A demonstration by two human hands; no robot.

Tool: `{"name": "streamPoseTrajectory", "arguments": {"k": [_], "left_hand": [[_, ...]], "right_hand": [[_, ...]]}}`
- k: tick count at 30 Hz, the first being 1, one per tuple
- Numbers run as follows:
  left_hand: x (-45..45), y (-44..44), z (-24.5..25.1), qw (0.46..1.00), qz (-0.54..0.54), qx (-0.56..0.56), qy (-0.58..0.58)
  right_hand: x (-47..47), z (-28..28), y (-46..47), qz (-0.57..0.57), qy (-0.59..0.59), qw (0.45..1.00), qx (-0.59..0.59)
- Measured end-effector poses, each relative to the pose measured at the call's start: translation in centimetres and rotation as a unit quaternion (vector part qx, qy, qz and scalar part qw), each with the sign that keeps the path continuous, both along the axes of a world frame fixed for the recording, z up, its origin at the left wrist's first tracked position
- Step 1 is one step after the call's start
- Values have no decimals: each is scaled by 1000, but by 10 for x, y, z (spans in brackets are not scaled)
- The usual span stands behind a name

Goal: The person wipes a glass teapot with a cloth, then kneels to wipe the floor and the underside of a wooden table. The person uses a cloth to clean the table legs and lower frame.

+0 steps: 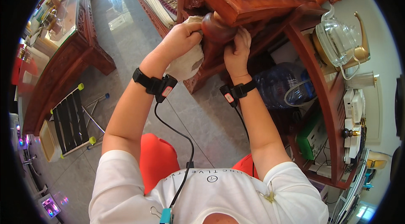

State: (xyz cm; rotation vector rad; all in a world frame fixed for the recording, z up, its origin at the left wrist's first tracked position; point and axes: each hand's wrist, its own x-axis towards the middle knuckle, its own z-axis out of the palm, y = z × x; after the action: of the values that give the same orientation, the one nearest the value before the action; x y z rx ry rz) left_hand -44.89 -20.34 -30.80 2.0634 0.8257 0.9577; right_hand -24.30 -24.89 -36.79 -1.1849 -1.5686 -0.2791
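A round, dark wooden knob (218,28) sits at the front end of a carved wooden sofa arm (253,10). At the knob's left side my left hand (182,39) has its fingers curled on a pale cloth (186,64), which hangs below the hand and shows a grey stain. My right hand (239,50) is up against the knob's right side, fingers pointing upward. Whether it grips anything behind the knob is hidden. Both wrists wear black straps with small cabled boxes.
To the right a wooden side stand (316,62) carries a glass kettle (337,42), with a large water bottle (278,85) below. A glass-topped carved table (69,37) stands left, near a folding stool (71,119). Grey floor tiles (190,113) lie beneath me.
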Motion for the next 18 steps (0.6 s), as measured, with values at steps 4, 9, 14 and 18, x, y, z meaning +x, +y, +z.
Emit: {"name": "streamPoseTrajectory", "arguments": {"k": [4, 9, 14, 18], "left_hand": [[2, -7, -4, 998, 8, -47, -46], [-5, -34, -38, 993, 58, -51, -90], [-41, -48, -110, 974, 159, -132, -96], [-68, -17, -136, 960, 240, -132, -48]], "right_hand": [[2, 0, 0, -2, -18, 1000, 7], [4, -1, 1, -5, -36, 999, 22], [6, -4, 3, 4, -32, 999, 28], [5, -6, 5, 5, -28, 999, 35]]}}
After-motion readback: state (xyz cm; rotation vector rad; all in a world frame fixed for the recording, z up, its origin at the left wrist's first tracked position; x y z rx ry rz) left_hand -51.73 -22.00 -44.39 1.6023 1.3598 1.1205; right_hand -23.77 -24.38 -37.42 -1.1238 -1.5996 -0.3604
